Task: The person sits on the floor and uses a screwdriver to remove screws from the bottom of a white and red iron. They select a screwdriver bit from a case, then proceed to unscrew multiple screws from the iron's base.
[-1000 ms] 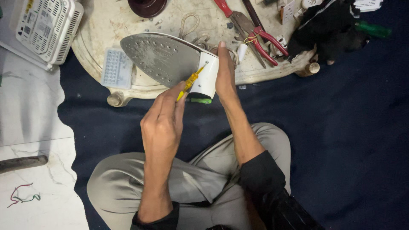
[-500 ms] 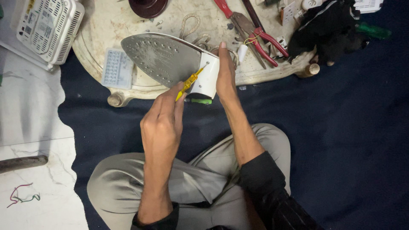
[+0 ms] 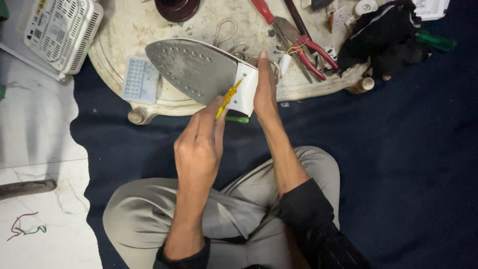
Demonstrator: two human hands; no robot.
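Yellow screwdriver (image 3: 228, 97) in left hand (image 3: 198, 144) meets iron (image 3: 204, 72), right hand (image 3: 265, 87) steadying

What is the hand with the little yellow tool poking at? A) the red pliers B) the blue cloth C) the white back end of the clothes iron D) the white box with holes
C: the left hand holds a yellow screwdriver whose tip meets the white rear end of the clothes iron, which the right hand steadies.
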